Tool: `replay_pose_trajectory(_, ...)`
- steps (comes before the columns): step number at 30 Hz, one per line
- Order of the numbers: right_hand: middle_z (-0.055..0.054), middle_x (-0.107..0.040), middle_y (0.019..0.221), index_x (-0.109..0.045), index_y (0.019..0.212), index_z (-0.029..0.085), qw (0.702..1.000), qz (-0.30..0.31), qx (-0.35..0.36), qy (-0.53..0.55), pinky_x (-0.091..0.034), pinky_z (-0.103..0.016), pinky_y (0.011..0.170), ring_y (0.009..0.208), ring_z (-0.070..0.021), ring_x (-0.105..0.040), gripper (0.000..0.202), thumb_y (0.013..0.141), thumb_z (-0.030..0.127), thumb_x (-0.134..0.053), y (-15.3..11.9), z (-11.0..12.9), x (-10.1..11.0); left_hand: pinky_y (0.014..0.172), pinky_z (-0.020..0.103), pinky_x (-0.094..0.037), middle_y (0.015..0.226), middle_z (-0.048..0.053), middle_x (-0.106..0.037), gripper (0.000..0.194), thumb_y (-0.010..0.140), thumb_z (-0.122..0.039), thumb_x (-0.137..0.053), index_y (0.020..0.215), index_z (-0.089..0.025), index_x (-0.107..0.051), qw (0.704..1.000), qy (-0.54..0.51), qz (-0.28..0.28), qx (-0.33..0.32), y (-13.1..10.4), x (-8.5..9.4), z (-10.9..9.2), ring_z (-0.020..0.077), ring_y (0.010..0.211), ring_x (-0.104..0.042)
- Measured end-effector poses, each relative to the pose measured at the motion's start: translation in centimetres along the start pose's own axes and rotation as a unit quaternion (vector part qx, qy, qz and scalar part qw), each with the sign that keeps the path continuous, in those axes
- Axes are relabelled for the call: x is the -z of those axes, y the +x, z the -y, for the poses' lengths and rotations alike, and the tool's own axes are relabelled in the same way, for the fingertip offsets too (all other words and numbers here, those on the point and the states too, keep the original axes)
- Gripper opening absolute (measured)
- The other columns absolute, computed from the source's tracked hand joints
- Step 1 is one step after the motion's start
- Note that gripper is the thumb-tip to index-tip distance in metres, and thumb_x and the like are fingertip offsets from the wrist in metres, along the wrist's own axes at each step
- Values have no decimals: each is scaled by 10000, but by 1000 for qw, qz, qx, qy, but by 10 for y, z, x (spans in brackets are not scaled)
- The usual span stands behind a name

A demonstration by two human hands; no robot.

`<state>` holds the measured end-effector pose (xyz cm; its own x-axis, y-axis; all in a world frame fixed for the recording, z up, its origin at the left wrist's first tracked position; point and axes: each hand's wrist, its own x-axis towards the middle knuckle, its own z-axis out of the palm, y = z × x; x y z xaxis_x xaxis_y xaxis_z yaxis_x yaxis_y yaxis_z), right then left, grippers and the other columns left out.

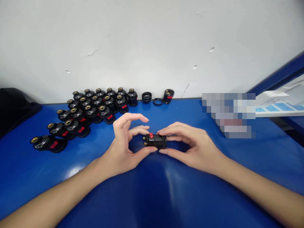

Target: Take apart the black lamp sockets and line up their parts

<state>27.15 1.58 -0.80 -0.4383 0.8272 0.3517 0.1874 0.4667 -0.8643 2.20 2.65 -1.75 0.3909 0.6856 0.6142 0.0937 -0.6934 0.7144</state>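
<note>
One blue tabletop (147, 196) spans the view, rows of black sockets (78, 126) beyond the left hand (123, 145), a pixelated, unreadable patch (232, 114) beyond the right hand (194, 145). Both hands, partly curled, pinch a black cylinder (156, 141) sideways between thumbs and fingers, the left index finger raised. Beyond them sit a black cap (146, 97) and thinner ring (157, 101).

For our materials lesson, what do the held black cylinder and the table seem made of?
The cylinder looks like plastic: smooth, moulded, semi-gloss black. The table seems to have a glossy blue coating, shown by bright glare; the material beneath is unclear.
</note>
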Motion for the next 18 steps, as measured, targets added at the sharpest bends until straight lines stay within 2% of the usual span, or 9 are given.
replay_pose_trajectory(6,-66,-767,1320,-740,1309,264,1000,-1,3,-22,-668,-406,1106,1211,-232,-784,365,958,187,-806,0,0,0,1158,566,-627,1443,73,-402,807,905,-189,-868,1442,-363,-292,998,16,-56,5,3,0,5,217,1328,-614)
replay_pose_trajectory(10,-48,-799,1330,-726,1328,254,1000,1,-10,-25,-658,-372,1110,1184,-220,-807,380,961,188,-798,-1,0,-2,1219,596,-566,1458,74,-389,835,895,-120,-855,1464,-350,-288,998,-1,-62,-8,3,0,6,167,1183,-701)
replay_pose_trajectory(13,-53,-816,1295,-741,1290,238,998,-4,-7,-56,-673,-368,1084,1149,-223,-820,327,970,182,-769,0,0,-2,1221,594,-562,1463,74,-382,838,893,-103,-849,1468,-351,-292,998,-2,-59,-16,3,0,5,152,1131,-732)
replay_pose_trajectory(18,-56,-841,1180,-762,1215,257,987,-32,1,-160,-731,-380,927,984,-230,-848,224,1008,202,-696,4,4,8,1186,597,-588,1454,65,-438,827,917,-151,-847,1473,-379,-278,999,-5,-34,-13,3,-1,3,161,1112,-767)
